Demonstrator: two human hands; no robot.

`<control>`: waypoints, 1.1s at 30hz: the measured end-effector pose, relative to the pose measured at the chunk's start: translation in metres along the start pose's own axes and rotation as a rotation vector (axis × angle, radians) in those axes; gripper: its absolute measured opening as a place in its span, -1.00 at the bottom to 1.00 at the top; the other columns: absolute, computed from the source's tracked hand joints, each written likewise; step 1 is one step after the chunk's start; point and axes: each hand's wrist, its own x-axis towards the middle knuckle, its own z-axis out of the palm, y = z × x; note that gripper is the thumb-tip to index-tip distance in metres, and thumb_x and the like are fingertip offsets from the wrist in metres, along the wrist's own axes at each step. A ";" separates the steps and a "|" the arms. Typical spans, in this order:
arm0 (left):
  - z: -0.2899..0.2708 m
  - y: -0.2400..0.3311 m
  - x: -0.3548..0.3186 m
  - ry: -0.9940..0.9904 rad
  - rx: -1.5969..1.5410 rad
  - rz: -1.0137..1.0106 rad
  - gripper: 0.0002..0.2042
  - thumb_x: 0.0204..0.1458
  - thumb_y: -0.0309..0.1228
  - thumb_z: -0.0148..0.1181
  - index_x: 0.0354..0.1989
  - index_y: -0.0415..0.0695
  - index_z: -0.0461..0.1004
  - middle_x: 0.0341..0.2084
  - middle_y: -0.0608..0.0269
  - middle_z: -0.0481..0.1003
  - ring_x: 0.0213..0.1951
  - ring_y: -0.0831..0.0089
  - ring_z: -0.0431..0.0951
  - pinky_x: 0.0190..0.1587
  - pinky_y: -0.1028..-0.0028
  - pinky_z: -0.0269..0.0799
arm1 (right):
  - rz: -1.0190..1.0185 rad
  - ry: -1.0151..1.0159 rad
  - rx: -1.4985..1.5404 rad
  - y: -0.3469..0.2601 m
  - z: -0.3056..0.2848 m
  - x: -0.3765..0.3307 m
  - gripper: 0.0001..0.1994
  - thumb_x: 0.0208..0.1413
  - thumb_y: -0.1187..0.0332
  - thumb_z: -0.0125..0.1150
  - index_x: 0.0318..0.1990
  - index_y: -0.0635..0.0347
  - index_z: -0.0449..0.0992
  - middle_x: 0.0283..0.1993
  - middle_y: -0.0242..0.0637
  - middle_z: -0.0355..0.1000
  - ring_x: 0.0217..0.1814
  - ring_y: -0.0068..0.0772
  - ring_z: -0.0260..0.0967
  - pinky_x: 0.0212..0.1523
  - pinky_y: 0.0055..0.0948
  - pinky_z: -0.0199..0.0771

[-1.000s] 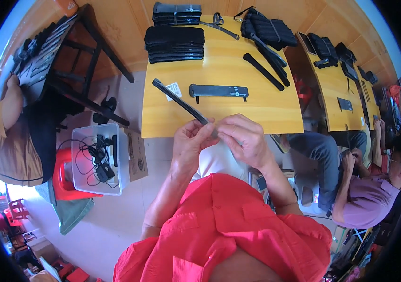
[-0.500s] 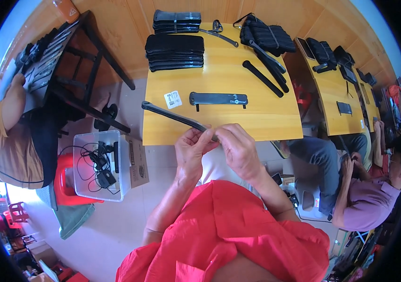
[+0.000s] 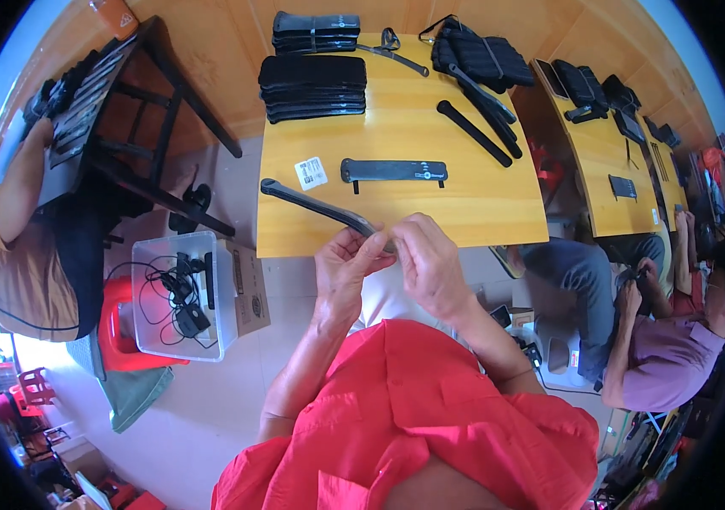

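Both my hands are at the near edge of the yellow wooden table, holding a long narrow black strap. Its rounded far end reaches up and left over the tabletop. My left hand pinches the strap near its close end, and the fingers of my right hand are closed at that same end. My fingers hide the tip, so what they do there cannot be made out. Just beyond lies a flat black sleeve-like piece with two small tabs along its near side. A white printed label rests to its left.
On the table stand a stack of black pads, a banded stack, a tied black bundle and loose black straps. A clear bin of cables sits left on the floor. Other people work at both sides.
The view has shifted slightly. My right fingers have moved a little at the strap's near end; both hands keep their hold.
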 end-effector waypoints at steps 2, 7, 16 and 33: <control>0.001 -0.001 -0.001 0.021 -0.018 0.040 -0.77 0.00 -0.47 0.21 -0.20 -0.33 0.43 -0.40 0.25 0.48 -0.36 0.56 0.50 -0.27 0.53 0.53 | -0.043 0.034 -0.038 -0.003 0.003 -0.002 -0.83 -0.17 0.69 0.08 -0.35 0.33 0.37 -0.43 -0.13 0.31 -0.40 -0.09 0.32 -0.44 -0.29 0.33; 0.002 0.000 -0.002 0.038 -0.011 0.034 -0.76 -0.01 -0.47 0.22 -0.19 -0.32 0.42 -0.39 0.25 0.48 -0.36 0.56 0.50 -0.27 0.53 0.53 | -0.081 0.041 -0.105 -0.002 0.003 -0.007 -0.76 -0.25 0.72 0.10 -0.33 0.34 0.40 -0.39 -0.13 0.35 -0.38 -0.09 0.34 -0.41 -0.29 0.37; -0.006 0.015 -0.004 -0.069 0.105 -0.038 -0.70 -0.02 -0.44 0.24 -0.15 -0.35 0.41 -0.41 0.20 0.50 -0.40 0.54 0.52 -0.30 0.55 0.53 | -0.082 -0.028 -0.067 -0.003 -0.004 -0.008 -0.81 -0.26 0.69 0.15 -0.39 0.33 0.40 -0.40 -0.17 0.34 -0.38 -0.17 0.36 -0.43 -0.35 0.40; -0.003 0.049 -0.032 -0.113 1.019 0.235 -0.70 -0.05 -0.33 0.22 -0.65 -0.33 0.42 -0.85 0.09 0.26 -0.78 0.45 0.17 -0.67 0.44 0.10 | 0.291 -0.179 0.554 -0.013 -0.004 -0.010 -0.96 -0.12 0.63 0.03 -0.46 0.38 0.39 -0.47 -0.26 0.35 -0.44 -0.49 0.38 -0.43 -0.56 0.40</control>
